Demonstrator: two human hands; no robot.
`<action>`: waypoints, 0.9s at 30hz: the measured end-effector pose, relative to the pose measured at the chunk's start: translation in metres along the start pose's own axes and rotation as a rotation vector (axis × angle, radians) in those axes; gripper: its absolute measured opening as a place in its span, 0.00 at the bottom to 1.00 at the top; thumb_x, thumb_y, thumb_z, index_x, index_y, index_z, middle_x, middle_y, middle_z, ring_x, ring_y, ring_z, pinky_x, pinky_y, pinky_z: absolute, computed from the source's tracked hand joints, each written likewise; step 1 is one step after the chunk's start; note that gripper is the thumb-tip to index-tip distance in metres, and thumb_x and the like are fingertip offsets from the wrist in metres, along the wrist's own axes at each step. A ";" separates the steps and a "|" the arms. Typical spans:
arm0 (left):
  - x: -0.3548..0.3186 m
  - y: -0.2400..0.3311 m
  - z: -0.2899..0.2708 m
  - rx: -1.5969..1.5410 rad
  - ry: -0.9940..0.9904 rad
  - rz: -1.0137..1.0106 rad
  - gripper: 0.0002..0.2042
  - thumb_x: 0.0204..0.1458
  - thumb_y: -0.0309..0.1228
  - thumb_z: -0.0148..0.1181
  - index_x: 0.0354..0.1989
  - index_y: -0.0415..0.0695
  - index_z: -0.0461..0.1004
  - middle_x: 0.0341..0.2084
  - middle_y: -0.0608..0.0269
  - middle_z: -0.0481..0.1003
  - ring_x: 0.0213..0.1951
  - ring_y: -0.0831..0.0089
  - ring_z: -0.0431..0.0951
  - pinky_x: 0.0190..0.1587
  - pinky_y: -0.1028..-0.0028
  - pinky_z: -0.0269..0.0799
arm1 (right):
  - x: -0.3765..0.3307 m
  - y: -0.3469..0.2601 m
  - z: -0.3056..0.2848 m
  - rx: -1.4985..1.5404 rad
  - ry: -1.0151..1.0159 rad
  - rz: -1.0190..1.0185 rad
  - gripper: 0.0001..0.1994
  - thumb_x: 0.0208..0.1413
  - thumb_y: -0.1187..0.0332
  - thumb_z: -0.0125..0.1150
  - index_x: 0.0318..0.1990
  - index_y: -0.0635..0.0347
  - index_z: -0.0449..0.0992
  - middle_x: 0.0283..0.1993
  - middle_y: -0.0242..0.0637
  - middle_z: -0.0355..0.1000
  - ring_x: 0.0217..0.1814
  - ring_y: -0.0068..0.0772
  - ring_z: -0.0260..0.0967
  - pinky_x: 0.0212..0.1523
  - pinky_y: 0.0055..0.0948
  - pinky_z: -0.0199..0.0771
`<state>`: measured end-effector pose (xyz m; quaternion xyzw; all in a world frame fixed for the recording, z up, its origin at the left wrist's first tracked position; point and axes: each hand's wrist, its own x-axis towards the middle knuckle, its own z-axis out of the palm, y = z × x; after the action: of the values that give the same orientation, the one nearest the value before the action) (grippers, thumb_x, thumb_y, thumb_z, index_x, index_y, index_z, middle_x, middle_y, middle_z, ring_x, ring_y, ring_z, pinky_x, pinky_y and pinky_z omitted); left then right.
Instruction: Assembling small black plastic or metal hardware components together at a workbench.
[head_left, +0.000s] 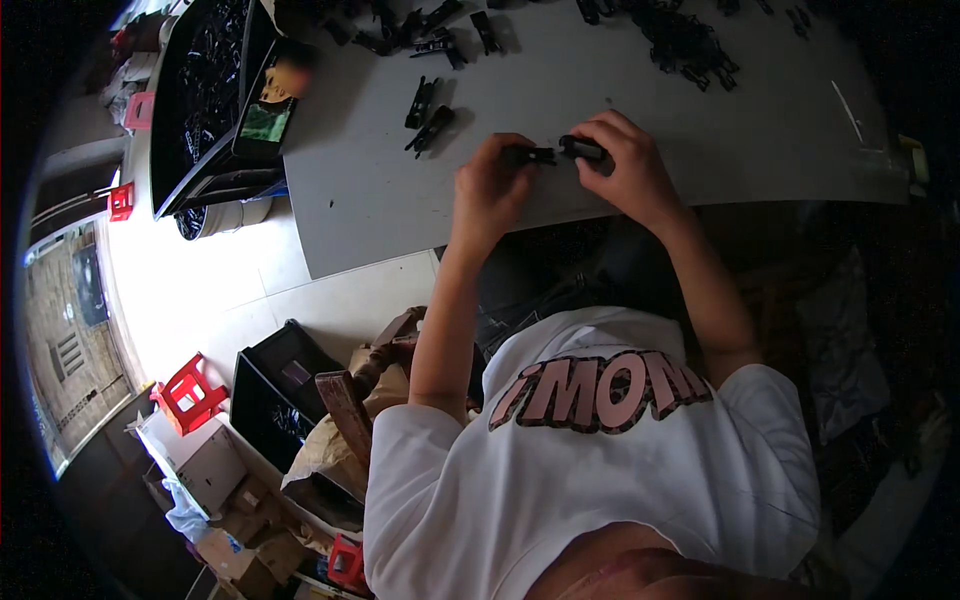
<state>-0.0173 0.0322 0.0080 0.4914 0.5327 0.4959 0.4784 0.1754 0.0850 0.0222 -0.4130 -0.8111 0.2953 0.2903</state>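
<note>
My left hand (488,190) is closed on a small black clip piece (538,156) just above the table. In the fingers of my right hand (635,165) is another black part (583,149), stubby and rounded, its exact kind too dark to make out. The two pieces point toward each other with a narrow gap between them. Left of my hands, a pair of black clips (431,131) lies on the grey table (370,190). Farther back are several loose black clips (437,44), and at the back right a tangled heap of black clip parts (682,45).
A black crate (195,178) of black parts stands against the table's left side. On the floor at left are a red stool (189,394), a dark bin (290,355) and cardboard boxes (240,570). A wooden chair part (345,410) is beside my left arm.
</note>
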 end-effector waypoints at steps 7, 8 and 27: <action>-0.009 -0.002 -0.009 -0.031 0.064 -0.021 0.11 0.48 0.19 0.57 0.42 0.38 0.70 0.28 0.65 0.74 0.31 0.83 0.72 0.36 0.82 0.68 | -0.013 0.015 0.013 -0.262 0.105 -0.053 0.14 0.45 0.74 0.63 0.42 0.62 0.72 0.43 0.40 0.68 0.42 0.44 0.70 0.41 0.34 0.74; -0.010 0.001 -0.007 -0.057 0.072 -0.042 0.11 0.49 0.20 0.57 0.41 0.37 0.70 0.27 0.65 0.74 0.31 0.84 0.72 0.36 0.82 0.68 | -0.014 0.013 0.013 -0.314 0.121 -0.061 0.14 0.45 0.74 0.64 0.42 0.62 0.72 0.42 0.40 0.68 0.42 0.44 0.70 0.41 0.35 0.74; -0.014 0.004 -0.007 0.196 -0.148 0.033 0.14 0.51 0.24 0.56 0.47 0.39 0.70 0.31 0.52 0.76 0.33 0.65 0.78 0.39 0.72 0.71 | 0.001 -0.023 0.006 -0.099 -0.161 -0.164 0.16 0.41 0.78 0.63 0.42 0.64 0.72 0.41 0.40 0.66 0.41 0.41 0.70 0.41 0.33 0.73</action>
<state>-0.0230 0.0181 0.0122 0.5798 0.5335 0.4119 0.4578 0.1586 0.0735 0.0352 -0.3343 -0.8763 0.2624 0.2268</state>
